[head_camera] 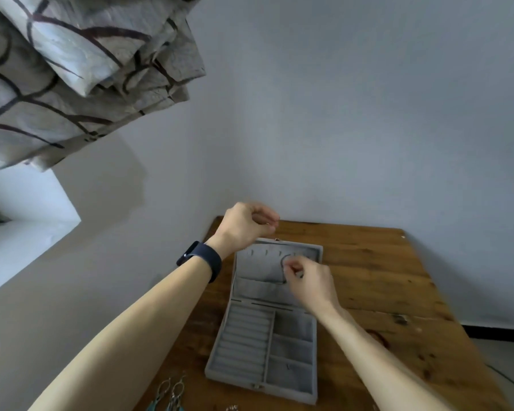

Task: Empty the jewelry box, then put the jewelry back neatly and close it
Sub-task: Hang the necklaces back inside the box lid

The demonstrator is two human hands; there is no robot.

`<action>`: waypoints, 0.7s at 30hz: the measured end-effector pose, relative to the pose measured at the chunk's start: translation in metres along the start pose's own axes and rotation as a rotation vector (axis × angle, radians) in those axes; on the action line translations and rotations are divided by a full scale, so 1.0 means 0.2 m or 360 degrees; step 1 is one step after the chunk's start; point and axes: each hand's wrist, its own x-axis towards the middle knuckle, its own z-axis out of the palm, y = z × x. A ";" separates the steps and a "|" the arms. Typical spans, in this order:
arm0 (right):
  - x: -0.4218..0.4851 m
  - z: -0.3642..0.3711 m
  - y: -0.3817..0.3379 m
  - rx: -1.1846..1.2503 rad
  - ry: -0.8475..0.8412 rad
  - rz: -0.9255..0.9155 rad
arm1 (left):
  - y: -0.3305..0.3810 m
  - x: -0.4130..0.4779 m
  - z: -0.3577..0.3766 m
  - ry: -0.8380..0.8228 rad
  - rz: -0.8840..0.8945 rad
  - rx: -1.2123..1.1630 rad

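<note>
Against the lid of the open grey velvet jewelry box (288,395), the right hand (312,283) pinches a thin dark necklace (281,264); what the curled left hand (244,226) holds, I cannot tell. Best eased off slowly, untangled.

Both bare forearms reach from the near edge toward the far side. The left grip (244,226) is raised and farther off, fingers curled, thumb meeting the fingertips. The right grip (309,280) is lower and nearer, fingers curled into a pinch pointing left.

Earrings (172,391) cut by bottom edge, tiny item pinched by left hand (244,225) indistinct
</note>
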 end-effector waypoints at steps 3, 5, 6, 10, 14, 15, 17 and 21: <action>0.02 -0.07 -0.06 0.0257 0.0133 -0.0050 | -0.01 0.00 0.05 -0.0072 0.0083 0.0243; 0.05 -0.11 -0.10 0.0315 0.0105 -0.0048 | -0.02 0.01 0.08 -0.0104 0.0104 0.0298; 0.07 -0.12 -0.12 0.0334 0.0048 -0.0022 | -0.03 0.01 0.10 -0.0115 0.0104 0.0303; 0.10 -0.10 -0.10 0.0312 -0.0103 0.0059 | -0.09 0.02 0.16 -0.0136 0.0096 0.0336; 0.10 -0.05 -0.06 0.0226 -0.0099 0.0136 | -0.17 0.01 0.19 -0.0154 0.0091 0.0476; 0.10 -0.03 -0.06 0.0173 -0.0097 0.0152 | -0.20 0.01 0.20 -0.0156 0.0094 0.0577; 0.10 -0.01 -0.06 0.0021 -0.0068 0.0194 | -0.24 0.01 0.22 -0.0138 0.0105 0.0801; 0.12 0.01 -0.07 -0.0205 0.0041 0.0283 | -0.29 -0.03 0.24 0.0102 0.0223 0.1065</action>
